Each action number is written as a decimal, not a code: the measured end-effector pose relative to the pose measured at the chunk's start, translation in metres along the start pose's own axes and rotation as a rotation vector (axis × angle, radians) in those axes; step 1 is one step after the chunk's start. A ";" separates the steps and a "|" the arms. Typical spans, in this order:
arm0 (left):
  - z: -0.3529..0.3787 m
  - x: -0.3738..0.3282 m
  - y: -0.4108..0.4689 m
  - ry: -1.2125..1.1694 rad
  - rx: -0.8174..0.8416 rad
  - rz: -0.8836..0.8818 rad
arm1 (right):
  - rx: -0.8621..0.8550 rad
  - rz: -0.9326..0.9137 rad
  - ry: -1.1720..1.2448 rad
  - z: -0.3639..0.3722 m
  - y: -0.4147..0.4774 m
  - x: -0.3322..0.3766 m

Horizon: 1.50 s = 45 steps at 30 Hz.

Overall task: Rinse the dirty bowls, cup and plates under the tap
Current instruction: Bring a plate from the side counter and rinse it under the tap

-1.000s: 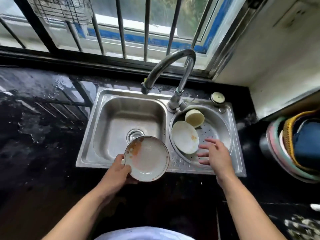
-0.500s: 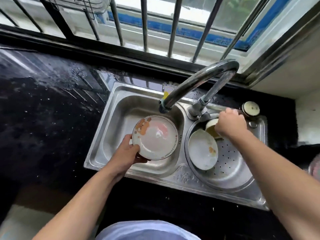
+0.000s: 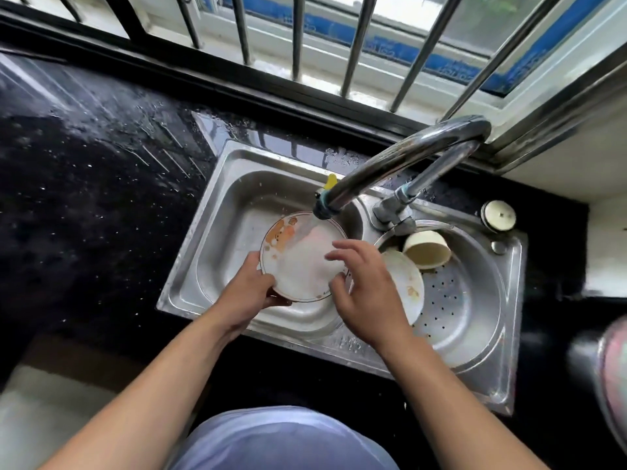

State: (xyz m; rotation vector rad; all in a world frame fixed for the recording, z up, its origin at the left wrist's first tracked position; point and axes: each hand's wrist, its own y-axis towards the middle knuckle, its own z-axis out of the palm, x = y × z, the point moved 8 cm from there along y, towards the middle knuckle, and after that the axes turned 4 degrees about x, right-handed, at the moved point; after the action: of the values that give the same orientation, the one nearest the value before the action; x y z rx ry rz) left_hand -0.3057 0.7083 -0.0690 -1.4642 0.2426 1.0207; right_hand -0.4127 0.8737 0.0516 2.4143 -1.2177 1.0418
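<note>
Plate [image 3: 302, 262] sits under the running tap [image 3: 400, 161], held tilted over the left basin of the sink [image 3: 217, 184]; water lands on its upper middle and spreads white across the centre. Orange food stains remain on its upper-left part, out of the direct stream. Left hand [image 3: 249, 290] grips the plate by its lower-left rim, thumb on top and fingers wrapped underneath. Right hand [image 3: 363, 293] is over the plate's right edge with fingers [image 3: 342, 247] spread and loose; they hover at or just above the wet surface, and whether they touch it cannot be told. It holds nothing. Step in hand, as a judgement: first rinse, one dish under water, rub not properly begun. Next move likely calls for the right fingers to press on and sweep toward the stained patch, while the left hand turns or shifts the plate so the stream reaches that side; grip is on a wet rim, so slip is the risk. Still waiting in the right basin, on the perforated strainer [image 3: 451, 300]: a second plate [image 3: 407, 283] with small stains, partly behind the right hand, and a cream cup [image 3: 427, 249] lying on its side, touching that plate. Black counter [image 3: 84, 164] around the sink is wet.
</note>
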 end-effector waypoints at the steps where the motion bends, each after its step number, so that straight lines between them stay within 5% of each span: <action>1: 0.000 0.000 0.000 0.003 0.003 0.006 | 0.004 0.022 0.008 0.006 0.000 0.001; 13: -0.005 0.003 0.006 0.047 0.036 0.010 | 0.302 0.127 -0.172 0.067 0.030 0.001; 22: -0.007 0.009 0.007 -0.019 0.052 0.029 | 0.600 -0.076 -0.224 0.110 0.009 0.032; 29: -0.010 0.024 0.009 -0.050 0.007 -0.022 | 0.480 0.004 -0.503 0.072 0.008 -0.001; 33: -0.008 0.018 0.012 -0.007 0.015 -0.016 | 0.419 0.060 -0.424 0.083 0.038 0.005; 40: -0.015 0.009 0.019 -0.008 0.000 0.026 | 0.631 -0.082 -0.218 0.112 0.022 0.033; 45: -0.011 0.016 0.017 0.045 0.025 -0.009 | 0.611 -0.099 -0.436 0.100 0.013 0.007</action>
State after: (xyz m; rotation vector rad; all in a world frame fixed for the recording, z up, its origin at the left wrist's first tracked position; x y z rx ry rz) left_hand -0.3035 0.7021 -0.0943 -1.4655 0.2798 0.9753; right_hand -0.3712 0.8114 -0.0165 3.2714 -0.9707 0.9963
